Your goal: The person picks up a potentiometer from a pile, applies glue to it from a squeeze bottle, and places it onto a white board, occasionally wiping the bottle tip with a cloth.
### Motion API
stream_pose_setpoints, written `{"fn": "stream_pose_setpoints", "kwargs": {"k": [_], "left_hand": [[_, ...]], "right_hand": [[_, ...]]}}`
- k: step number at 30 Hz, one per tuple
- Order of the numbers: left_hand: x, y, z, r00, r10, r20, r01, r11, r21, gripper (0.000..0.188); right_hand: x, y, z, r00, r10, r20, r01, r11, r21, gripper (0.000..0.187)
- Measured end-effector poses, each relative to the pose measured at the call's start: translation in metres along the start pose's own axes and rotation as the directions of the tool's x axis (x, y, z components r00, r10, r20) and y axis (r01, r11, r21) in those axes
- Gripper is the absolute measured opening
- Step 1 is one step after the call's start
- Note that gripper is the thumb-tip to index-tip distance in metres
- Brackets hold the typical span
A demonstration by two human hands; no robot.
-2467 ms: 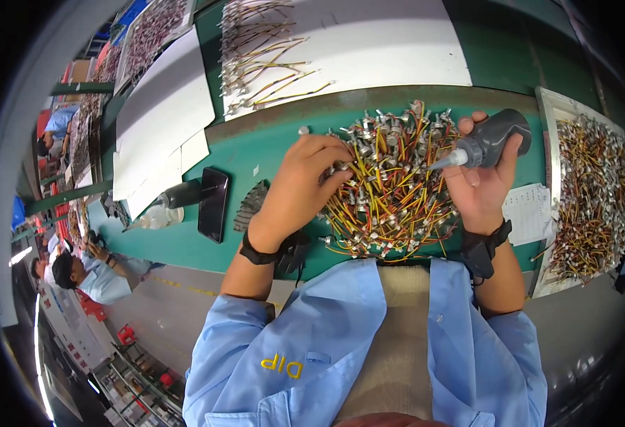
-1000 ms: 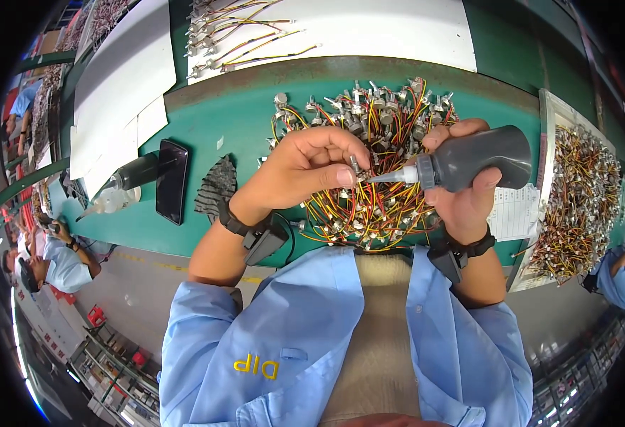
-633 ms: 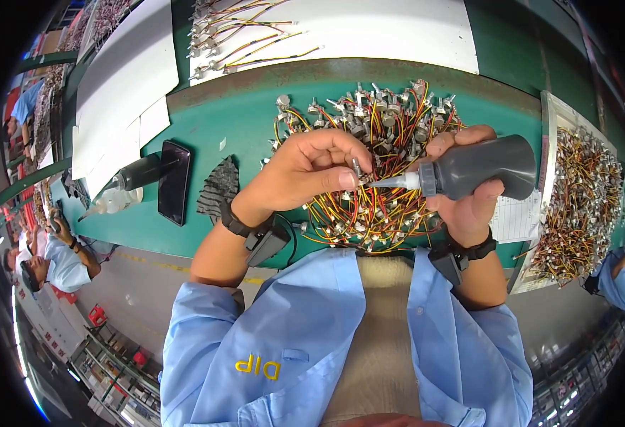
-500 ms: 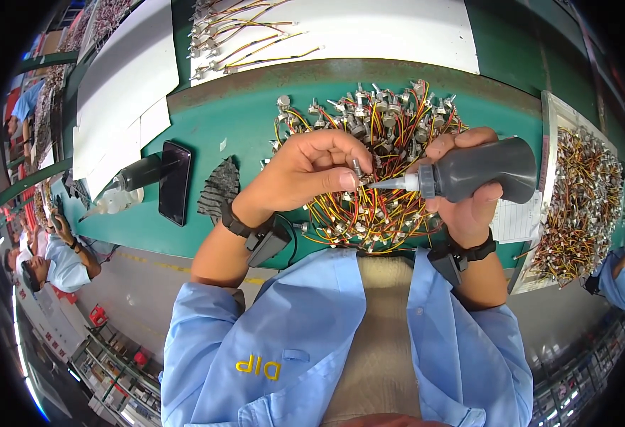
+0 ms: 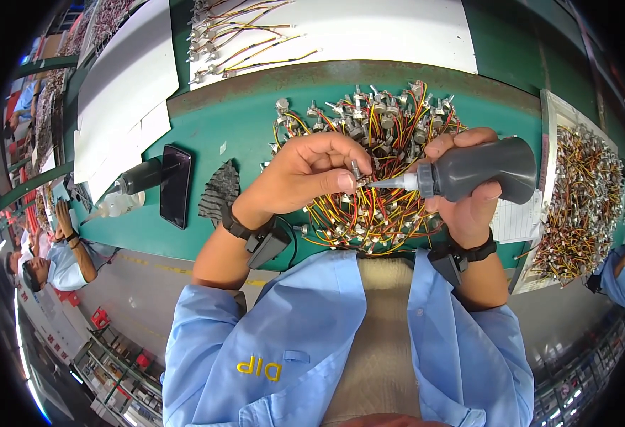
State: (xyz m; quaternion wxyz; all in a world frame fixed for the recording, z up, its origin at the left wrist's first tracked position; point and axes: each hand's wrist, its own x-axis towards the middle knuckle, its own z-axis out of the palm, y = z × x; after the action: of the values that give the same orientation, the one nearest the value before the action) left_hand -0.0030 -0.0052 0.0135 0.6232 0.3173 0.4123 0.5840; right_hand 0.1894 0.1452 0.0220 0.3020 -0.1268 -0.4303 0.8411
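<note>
Between thumb and fingers, my left hand (image 5: 319, 169) pinches a small metal potentiometer (image 5: 356, 169) with its shaft pointing up. My right hand (image 5: 469, 206) is wrapped round a dark grey squeeze bottle (image 5: 486, 171) tipped on its side. The bottle's pale tapered nozzle (image 5: 390, 183) points left, its tip at or very close to the potentiometer; whether they touch I cannot tell. Beneath both hands spreads a heap of wired potentiometers (image 5: 380, 213) with red, yellow and black leads, partly hidden by my hands.
On the green bench (image 5: 205, 124) to my left lie a phone (image 5: 176, 186), another dark bottle (image 5: 140, 176) and a crumpled striped cloth (image 5: 220, 191). A white-framed tray (image 5: 548, 142) full of wired parts stands at right. More parts lie on a white board (image 5: 369, 32) at the back.
My hands, the bottle and the potentiometer stay almost where they were. At far left, a person in a light blue shirt has raised their hands.
</note>
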Motion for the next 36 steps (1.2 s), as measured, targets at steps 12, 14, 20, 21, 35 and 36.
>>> {"fn": "stream_pose_setpoints", "kwargs": {"k": [12, 14, 20, 21, 35, 36], "left_hand": [[-0.0002, -0.0005, -0.0010, 1.000, -0.001, 0.011, 0.001, 1.000, -0.011, 0.022], [0.0000, 0.0005, -0.0009, 1.000, -0.003, 0.016, 0.003, 1.000, -0.017, 0.022], [0.0000, 0.0002, -0.0019, 1.000, -0.013, 0.020, 0.014, 1.000, -0.006, 0.024], [0.0000, 0.0005, -0.0016, 1.000, -0.017, 0.016, 0.017, 1.000, -0.004, 0.024], [0.0004, 0.0002, -0.0014, 1.000, -0.010, 0.015, 0.010, 1.000, 0.019, 0.024], [0.0003, 0.0002, -0.0009, 1.000, -0.006, 0.010, 0.006, 1.000, 0.018, 0.024]], "right_hand": [[-0.0012, -0.0027, -0.0043, 0.998, 0.052, 0.044, -0.048, 0.996, -0.074, 0.069], [-0.0006, -0.0029, -0.0026, 0.998, 0.055, 0.034, -0.052, 0.995, -0.080, 0.069], [0.0017, -0.0011, -0.0020, 0.999, -0.005, -0.044, 0.006, 1.000, 0.028, 0.069], [0.0016, -0.0010, -0.0027, 0.999, 0.000, -0.038, 0.001, 0.999, 0.032, 0.069], [0.0018, -0.0029, -0.0003, 0.999, -0.016, -0.042, 0.017, 0.999, 0.033, 0.068], [0.0022, -0.0029, -0.0009, 0.999, -0.020, -0.032, 0.021, 0.999, 0.033, 0.067]]}}
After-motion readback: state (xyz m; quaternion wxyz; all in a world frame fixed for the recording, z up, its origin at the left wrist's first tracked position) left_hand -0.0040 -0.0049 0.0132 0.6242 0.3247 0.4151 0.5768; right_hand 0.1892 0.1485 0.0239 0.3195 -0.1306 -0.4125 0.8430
